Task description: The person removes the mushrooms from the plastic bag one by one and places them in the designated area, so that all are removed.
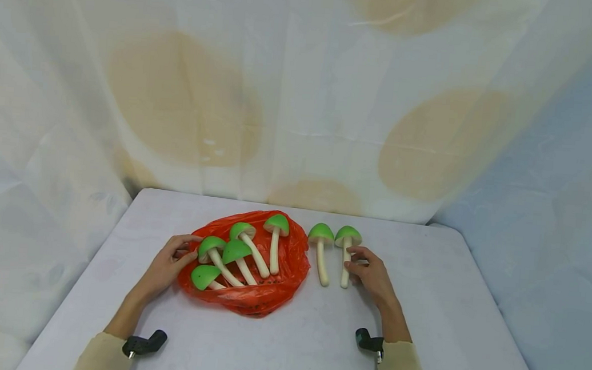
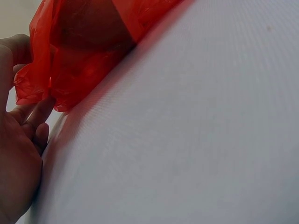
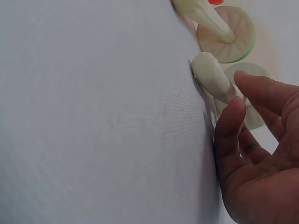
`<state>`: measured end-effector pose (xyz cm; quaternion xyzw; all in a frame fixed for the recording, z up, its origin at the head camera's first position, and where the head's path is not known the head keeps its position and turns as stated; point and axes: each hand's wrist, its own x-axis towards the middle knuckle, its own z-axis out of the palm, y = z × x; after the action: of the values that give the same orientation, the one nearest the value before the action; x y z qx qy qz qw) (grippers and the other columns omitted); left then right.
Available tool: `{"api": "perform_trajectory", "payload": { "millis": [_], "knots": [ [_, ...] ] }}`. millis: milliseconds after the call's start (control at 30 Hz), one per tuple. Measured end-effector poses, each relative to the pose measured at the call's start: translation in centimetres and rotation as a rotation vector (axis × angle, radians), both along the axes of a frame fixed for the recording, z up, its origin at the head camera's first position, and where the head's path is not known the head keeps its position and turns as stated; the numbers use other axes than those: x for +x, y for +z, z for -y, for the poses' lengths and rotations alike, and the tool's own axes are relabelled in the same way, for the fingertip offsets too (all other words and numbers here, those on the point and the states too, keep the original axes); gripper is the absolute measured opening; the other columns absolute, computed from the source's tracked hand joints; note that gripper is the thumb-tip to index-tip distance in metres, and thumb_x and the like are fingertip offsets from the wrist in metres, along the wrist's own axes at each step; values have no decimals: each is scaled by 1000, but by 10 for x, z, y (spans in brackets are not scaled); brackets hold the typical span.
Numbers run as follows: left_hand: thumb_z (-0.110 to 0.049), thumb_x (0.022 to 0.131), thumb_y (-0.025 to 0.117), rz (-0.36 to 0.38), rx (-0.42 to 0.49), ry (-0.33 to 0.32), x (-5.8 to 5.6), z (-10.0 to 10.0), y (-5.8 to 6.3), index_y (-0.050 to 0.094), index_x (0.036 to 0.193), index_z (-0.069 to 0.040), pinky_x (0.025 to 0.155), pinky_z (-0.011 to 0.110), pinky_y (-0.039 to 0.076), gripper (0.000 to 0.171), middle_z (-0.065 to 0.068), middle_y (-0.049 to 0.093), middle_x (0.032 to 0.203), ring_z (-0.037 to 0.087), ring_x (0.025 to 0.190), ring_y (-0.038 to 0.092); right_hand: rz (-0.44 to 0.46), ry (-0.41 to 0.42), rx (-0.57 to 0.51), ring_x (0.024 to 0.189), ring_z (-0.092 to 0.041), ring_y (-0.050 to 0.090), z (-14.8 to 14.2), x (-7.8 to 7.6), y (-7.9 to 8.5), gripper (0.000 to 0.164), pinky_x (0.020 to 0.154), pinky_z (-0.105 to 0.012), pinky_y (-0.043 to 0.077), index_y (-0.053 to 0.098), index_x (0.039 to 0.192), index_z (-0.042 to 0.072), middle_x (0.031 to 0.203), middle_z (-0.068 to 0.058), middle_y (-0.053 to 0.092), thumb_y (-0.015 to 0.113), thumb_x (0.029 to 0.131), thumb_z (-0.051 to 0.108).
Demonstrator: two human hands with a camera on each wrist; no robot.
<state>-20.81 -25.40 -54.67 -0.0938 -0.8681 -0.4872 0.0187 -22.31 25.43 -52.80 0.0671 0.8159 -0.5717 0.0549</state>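
Note:
At the left edge of a red plastic bag (image 1: 298, 265), my left hand (image 1: 172, 256) has the bag's film between thumb and fingers. Several toy mushrooms with green caps and pale stems lie in the bag's open mouth, among them one mushroom (image 1: 275, 246) at its right side. To the right, on the table, two more lie side by side with caps toward the back. My right hand (image 1: 371, 273) pinches the stem of the outer mushroom (image 1: 347, 237) between thumb and fingers. The other loose mushroom (image 1: 322, 255) lies between it and the bag.
Both lie on a white-covered table (image 1: 263, 355). Pale curtains with tan spots (image 1: 305, 122) hang behind and at both sides. A black wrist device (image 1: 144, 343) is on the left wrist, another device (image 1: 369, 341) on the right.

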Motion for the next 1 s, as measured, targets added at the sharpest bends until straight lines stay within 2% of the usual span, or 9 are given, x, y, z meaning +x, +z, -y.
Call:
{"api": "perform_trajectory", "payload": {
  "millis": [100,200,333,367,467,733,800,867,1000],
  "knots": [
    [-32,102,60,2,2,3,1,-1,0,56,138,-22,92,38,43,38,8,50,136,23,113,51,0,-2,-1,81,-21,56,0,0,0,38,65,-28,51,62,130,14,121,-16,53,72,93,15],
    [-31,102,60,7,5,0,3,-2,6,55,138,-21,92,37,43,38,8,49,136,23,112,50,4,-6,-3,83,-22,56,1,1,2,38,65,-28,51,63,129,14,121,-16,54,72,93,14],
    [-31,102,61,11,15,-6,3,-1,5,55,138,-21,93,40,43,38,9,49,136,25,113,51,6,-6,-4,84,-21,56,1,1,2,39,65,-28,51,62,130,13,122,-16,54,72,93,14],
    [-33,102,61,9,17,-5,0,1,0,55,138,-23,93,41,43,39,8,49,136,24,113,51,6,-6,-3,83,-21,56,1,1,2,39,65,-28,51,62,130,13,122,-15,54,72,93,15],
    [-29,102,61,14,16,4,1,-1,1,55,139,-20,93,39,43,38,9,49,137,25,113,51,4,-4,-1,84,-21,56,0,1,2,39,65,-28,51,62,130,13,122,-16,54,72,92,15],
    [-19,103,59,20,8,-5,14,-15,34,55,138,-8,92,33,43,37,16,49,136,27,113,51,2,-1,-7,83,-22,54,-5,0,2,39,62,-29,48,62,130,17,123,-14,55,73,92,21],
    [-19,103,59,24,5,-7,15,-15,37,55,138,-7,92,35,43,38,16,50,136,27,114,51,6,-1,-13,83,-22,52,-7,0,3,40,61,-29,46,62,131,18,122,-12,54,73,93,24],
    [-19,103,59,27,8,-9,14,-15,34,54,138,-7,93,39,43,38,17,49,136,29,114,51,8,-2,-25,81,-22,51,-9,1,5,41,60,-29,45,61,132,18,121,-12,53,72,94,25],
    [-21,103,59,23,13,-1,8,-10,17,53,140,-12,94,46,42,39,16,48,137,31,115,51,-10,20,-31,80,-23,50,-9,2,10,43,59,-30,44,60,135,15,117,-13,52,71,95,25]
  ]
}}
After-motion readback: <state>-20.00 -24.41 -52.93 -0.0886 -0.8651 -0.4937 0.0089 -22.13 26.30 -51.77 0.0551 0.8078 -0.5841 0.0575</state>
